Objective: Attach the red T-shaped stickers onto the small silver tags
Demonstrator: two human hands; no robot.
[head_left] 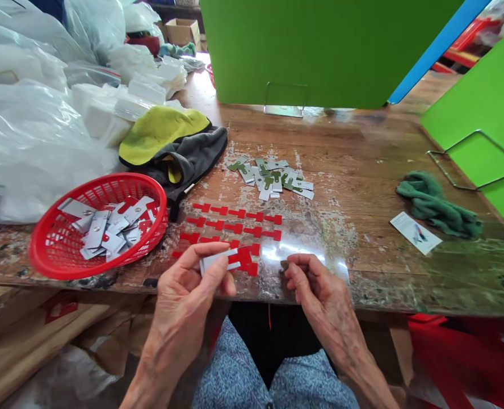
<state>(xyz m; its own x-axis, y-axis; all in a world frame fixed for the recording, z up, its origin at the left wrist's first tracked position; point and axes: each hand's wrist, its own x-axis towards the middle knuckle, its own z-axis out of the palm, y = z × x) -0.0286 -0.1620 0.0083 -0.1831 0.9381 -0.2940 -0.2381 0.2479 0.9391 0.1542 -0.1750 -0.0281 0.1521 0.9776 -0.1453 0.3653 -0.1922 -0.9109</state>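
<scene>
My left hand [192, 289] pinches a small flat metal plate [218, 261] with a red tab on its end, held over the near table edge. My right hand [315, 289] rests just to the right, fingers curled together near the table edge; whether it holds anything small I cannot tell. Rows of red T-shaped tabs [235, 224] lie on the table just beyond my hands. Farther back sits a loose pile of metal plates with green film [273, 179]. A red plastic basket [64, 255] at the left holds several plates fitted with red tabs.
A yellow and grey cloth [175, 145] lies behind the basket, with clear plastic bags [30, 136] heaped at the left. Green dividers [320, 51] stand at the back and right. A green rag [435, 204] and a white card [416, 233] lie at the right.
</scene>
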